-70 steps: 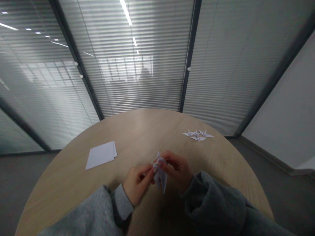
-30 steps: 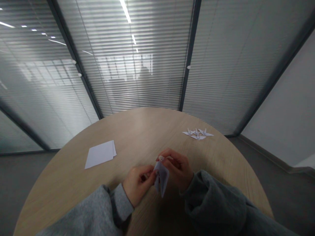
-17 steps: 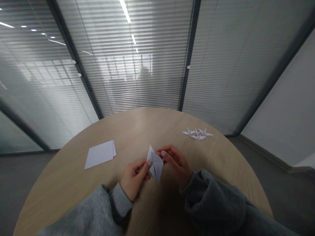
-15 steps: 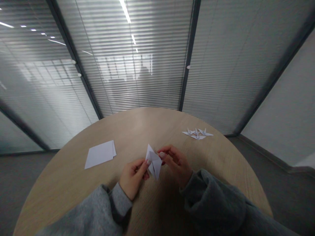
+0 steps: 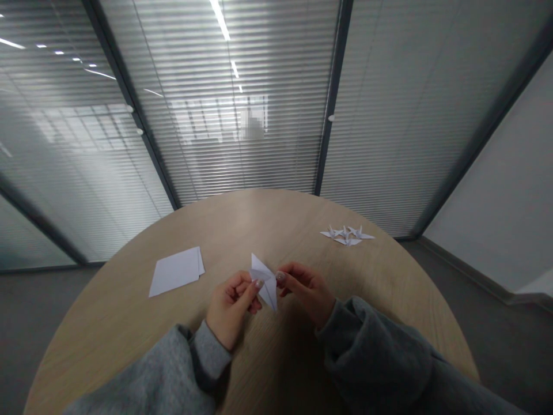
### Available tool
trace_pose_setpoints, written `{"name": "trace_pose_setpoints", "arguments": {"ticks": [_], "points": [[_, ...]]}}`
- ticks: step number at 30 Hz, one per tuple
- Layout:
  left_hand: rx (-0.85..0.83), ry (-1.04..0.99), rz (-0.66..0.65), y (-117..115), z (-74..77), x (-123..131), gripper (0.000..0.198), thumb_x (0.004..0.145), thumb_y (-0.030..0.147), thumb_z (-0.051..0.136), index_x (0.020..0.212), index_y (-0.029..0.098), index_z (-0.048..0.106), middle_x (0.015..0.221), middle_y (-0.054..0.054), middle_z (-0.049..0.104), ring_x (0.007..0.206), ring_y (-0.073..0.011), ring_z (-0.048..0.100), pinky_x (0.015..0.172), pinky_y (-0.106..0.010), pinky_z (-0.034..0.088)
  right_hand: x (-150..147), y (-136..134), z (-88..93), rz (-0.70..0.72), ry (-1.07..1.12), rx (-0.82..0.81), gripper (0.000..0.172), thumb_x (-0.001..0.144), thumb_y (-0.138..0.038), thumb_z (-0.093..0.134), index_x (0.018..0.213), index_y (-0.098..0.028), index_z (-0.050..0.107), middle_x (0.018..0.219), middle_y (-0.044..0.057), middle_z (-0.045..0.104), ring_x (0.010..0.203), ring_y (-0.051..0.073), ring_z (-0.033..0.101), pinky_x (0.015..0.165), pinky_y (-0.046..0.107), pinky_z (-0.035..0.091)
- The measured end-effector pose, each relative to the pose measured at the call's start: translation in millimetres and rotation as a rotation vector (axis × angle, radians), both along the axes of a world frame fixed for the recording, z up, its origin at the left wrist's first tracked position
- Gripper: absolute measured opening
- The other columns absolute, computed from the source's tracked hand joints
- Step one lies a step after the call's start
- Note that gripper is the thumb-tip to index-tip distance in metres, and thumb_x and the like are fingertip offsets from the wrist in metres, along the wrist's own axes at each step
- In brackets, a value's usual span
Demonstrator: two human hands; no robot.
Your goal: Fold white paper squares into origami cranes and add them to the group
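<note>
**An office meeting room**
The room is enclosed by glazed partitions (image 5: pixel 276 155) fitted with slatted blinds (image 5: pixel 380 144); a round wood-topped table (image 5: pixel 242 219) is placed on grey flooring (image 5: pixel 47 328).

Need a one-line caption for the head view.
Left hand and right hand hold folded paper above a round table, paper cranes beyond.

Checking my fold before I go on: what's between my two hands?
In the head view, a folded white paper piece, pointed at both ends, lies between the left hand and the right hand, pinched by both.
</note>
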State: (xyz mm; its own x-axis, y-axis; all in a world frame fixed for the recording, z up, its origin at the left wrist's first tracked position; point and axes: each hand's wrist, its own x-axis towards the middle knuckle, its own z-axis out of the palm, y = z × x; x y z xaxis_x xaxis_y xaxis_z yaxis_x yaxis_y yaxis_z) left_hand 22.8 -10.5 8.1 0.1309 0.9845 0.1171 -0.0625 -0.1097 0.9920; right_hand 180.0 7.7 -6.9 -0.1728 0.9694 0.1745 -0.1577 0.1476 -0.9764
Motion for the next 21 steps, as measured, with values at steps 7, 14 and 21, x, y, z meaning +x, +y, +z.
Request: {"name": "trace_pose_setpoints", "arguments": {"ticks": [7,14,21], "points": [[0.002,0.010,-0.018,-0.9,0.6,0.5,0.043,0.064,0.055,0.069,0.061,0.016,0.054,0.045,0.004,0.056,0.040,-0.0071,0.049,0.042,-0.017,0.039,-0.4,-0.7,-0.6,0.026,0.011,0.017,0.042,0.062,-0.059,0.069,0.068,-0.018,0.061,0.062,-0.003,0.055,0.058,0.011,0.050,0.055,0.025,0.044],[0.002,0.034,-0.050,-1.7,-0.8,0.4,0.041,0.066,0.055,0.067,0.064,0.016,0.055,0.047,0.003,0.056,0.042,-0.0077,0.048,0.043,-0.018,0.039,-0.1,-0.5,-0.9,0.038,0.005,0.016,0.043,0.060,-0.058,0.071,0.067,-0.018,0.058,0.061,-0.003,0.054,0.057,0.011,0.050,0.055,0.025,0.044],[0.049,0.042,-0.079,-1.4,-1.9,-0.8,0.039,0.071,0.054,0.064,0.068,0.016,0.055,0.051,0.003,0.056,0.044,-0.0084,0.048,0.043,-0.019,0.040,0.7,-2.1,1.4,0.031,-0.012,0.006,0.041,0.059,-0.056,0.072,0.065,-0.018,0.057,0.058,-0.004,0.053,0.056,0.010,0.049,0.055,0.025,0.040]]}}
